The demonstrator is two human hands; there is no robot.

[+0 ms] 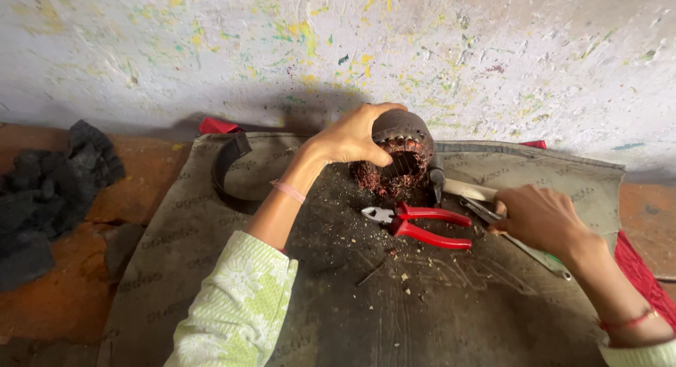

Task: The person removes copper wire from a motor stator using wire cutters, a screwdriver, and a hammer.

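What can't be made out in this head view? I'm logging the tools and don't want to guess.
- Tool in the right hand: the hand covers its middle, so its kind is unclear; only a pale handle and thin metal parts show.
- Motor stator: the left hand hides its top left side.
- Dark strap: the left forearm hides where it ends.
- Red cloth: cut off by the right edge.
- Red pliers: jaw tips too small to judge.
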